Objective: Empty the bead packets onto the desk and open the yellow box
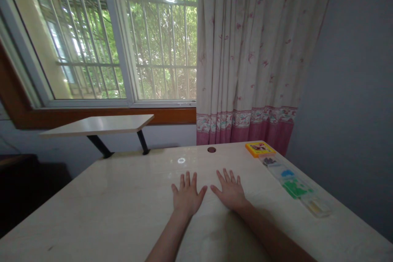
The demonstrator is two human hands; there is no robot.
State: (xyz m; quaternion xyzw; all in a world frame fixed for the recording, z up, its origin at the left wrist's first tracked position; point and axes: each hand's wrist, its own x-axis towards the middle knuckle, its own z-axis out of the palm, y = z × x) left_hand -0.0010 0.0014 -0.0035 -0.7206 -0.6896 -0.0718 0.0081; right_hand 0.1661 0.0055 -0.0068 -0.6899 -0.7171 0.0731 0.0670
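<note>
Fingers spread, palms down

On my feed, the left hand (186,198) is open, fingers fanned and thumb toward 2 o'clock; the right hand (231,193) is open too, thumb toward 10. The thumb tips are near each other, apart. Both palms appear flat on the pale desk (92,204), which spreads all around them. From between them I find a round hole (211,150) at 12 and a yellow box (260,148) between 1 and 2. Clear containers (324,212) line the desk's edge from 2 to 3, showing dark pieces (269,161), blue pieces (287,173), green pieces (296,188), then contents too blurred to name. The raised shelf (101,125) sits at 10, the barred window (129,49) at 11, the curtain (248,49) between 12 and 1.
</note>
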